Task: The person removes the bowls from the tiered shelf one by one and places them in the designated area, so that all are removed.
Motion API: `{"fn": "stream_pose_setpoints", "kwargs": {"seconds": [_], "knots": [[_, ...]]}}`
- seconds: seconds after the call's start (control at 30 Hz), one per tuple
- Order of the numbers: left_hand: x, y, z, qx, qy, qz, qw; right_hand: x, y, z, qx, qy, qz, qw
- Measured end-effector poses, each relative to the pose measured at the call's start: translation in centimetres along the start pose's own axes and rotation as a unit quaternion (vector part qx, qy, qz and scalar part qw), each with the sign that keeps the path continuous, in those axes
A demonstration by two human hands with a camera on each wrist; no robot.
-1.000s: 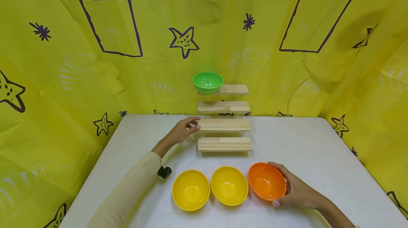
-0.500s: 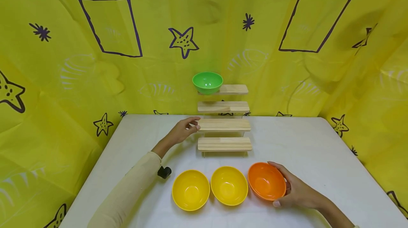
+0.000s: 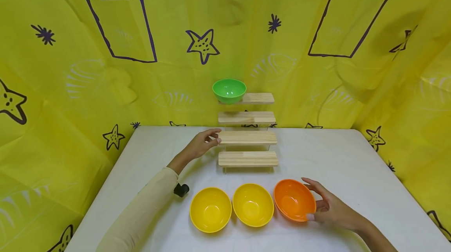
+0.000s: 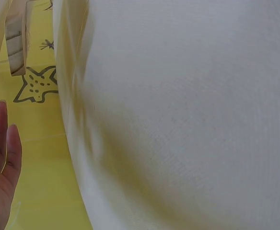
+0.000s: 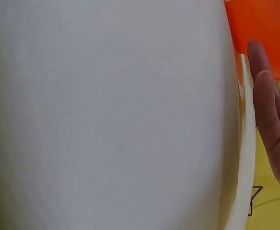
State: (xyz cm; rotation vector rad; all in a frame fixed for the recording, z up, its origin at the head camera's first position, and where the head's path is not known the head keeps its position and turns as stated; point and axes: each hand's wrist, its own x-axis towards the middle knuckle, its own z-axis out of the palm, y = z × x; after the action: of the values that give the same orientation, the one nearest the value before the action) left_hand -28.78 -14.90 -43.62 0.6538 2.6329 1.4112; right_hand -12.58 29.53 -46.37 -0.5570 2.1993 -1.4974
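Observation:
My left hand (image 3: 199,144) is at the left end of a stepped wooden display stand (image 3: 248,137), thumb and forefinger pinching the end of one board. Part of that hand (image 4: 1,167) shows at the edge of the left wrist view. On the table, an orange bowl (image 3: 294,199) sits at the right of a row with two yellow bowls (image 3: 211,209). Beside the orange bowl is my right hand (image 3: 332,209), its fingers loosened around the right side and the thumb near the rim. A green bowl (image 3: 230,90) stands on the left of the top board.
The white-covered table (image 3: 352,173) backs onto a yellow curtain (image 3: 169,72) printed with stars and fish. A small black object (image 3: 181,190) lies by my left sleeve, left of the yellow bowls.
My right hand has loosened from the orange bowl and shifted slightly right, its forefinger lifting off the rim. The left hand and the bowls have stayed put.

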Motion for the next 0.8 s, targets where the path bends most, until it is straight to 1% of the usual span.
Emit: {"fn": "stream_pose_setpoints", "kwargs": {"seconds": [0.1,0.2,0.3,0.4,0.57,0.67,0.8], "knots": [[0.0,0.0,0.0,0.0,0.0,-0.003,1.0,-0.3,0.0,-0.4,0.0,0.013,-0.007,1.0],[0.0,0.0,0.0,0.0,0.001,-0.004,1.0,-0.3,0.0,-0.9,-0.012,0.033,-0.043,0.998],[0.0,-0.1,0.0,0.0,0.002,-0.003,1.0,-0.2,-0.1,-1.4,-0.036,0.056,-0.081,0.995],[0.0,0.0,0.0,0.001,0.002,-0.004,1.0,0.1,-0.4,-2.0,-0.06,0.077,-0.1,0.99],[-0.1,0.0,-0.1,0.003,0.0,-0.005,1.0,0.8,-1.7,-3.0,-0.09,0.102,-0.121,0.983],[-0.1,0.0,-0.1,0.004,-0.001,-0.006,1.0,1.3,-2.8,-3.6,-0.104,0.115,-0.136,0.979],[0.0,-0.1,-0.1,0.002,0.0,-0.005,1.0,2.1,-4.3,-4.2,-0.116,0.125,-0.144,0.975]]}}
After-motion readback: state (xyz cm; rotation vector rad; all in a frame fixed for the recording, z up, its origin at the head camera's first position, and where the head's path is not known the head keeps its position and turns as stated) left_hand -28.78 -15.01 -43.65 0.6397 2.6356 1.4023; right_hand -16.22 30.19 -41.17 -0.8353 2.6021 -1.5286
